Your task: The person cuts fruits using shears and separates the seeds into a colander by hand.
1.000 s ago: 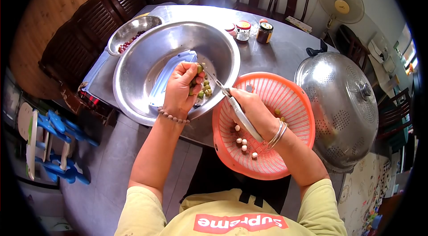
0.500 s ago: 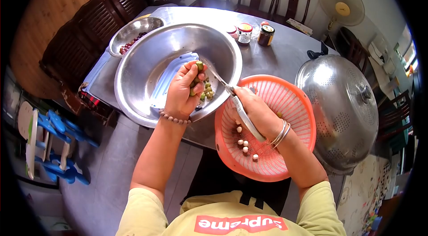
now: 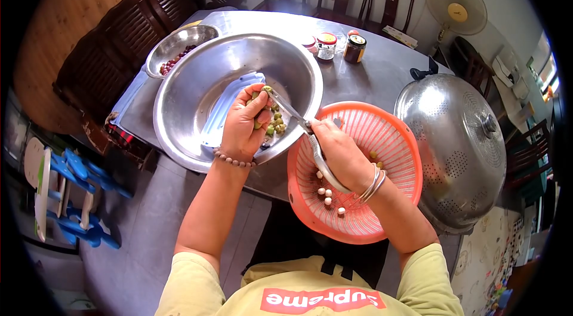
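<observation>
Above the metal basin (image 3: pixel 191 101), green fruit (image 3: pixel 268 89) sits in the left hand (image 3: pixel 243 122).

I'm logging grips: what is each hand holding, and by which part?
The right hand grips the shears by the handles. The left hand holds a green fruit by its near side with the fingertips.

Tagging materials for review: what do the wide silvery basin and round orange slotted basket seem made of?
The wide silvery basin looks like smooth, shiny stainless steel: bright metallic reflections. The round orange slotted basket is probably semi-gloss plastic: even colour, thin ribs.
</observation>
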Action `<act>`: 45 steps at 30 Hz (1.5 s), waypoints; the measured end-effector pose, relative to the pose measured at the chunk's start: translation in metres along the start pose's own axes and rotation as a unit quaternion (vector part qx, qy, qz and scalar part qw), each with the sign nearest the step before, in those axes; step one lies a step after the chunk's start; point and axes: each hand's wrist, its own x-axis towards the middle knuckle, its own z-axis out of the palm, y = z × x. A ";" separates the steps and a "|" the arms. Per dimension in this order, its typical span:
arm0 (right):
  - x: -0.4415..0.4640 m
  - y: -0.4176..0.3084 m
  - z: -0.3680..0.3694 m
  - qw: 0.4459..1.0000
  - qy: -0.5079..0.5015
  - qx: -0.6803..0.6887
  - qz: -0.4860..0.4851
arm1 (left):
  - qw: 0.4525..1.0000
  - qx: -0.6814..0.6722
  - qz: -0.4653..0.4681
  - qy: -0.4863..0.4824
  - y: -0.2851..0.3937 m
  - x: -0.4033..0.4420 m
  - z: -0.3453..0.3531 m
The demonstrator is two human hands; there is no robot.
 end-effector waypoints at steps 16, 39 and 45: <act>0.000 0.001 0.008 0.999 -0.006 0.041 0.004 | 1.000 0.003 0.007 0.001 0.000 0.001 -0.003; -0.004 -0.012 0.002 0.999 0.022 -0.006 0.032 | 0.999 -0.033 -0.020 -0.006 0.002 0.002 -0.003; -0.003 -0.008 0.007 0.999 0.027 -0.010 0.025 | 0.999 -0.048 -0.019 -0.001 0.003 0.000 -0.001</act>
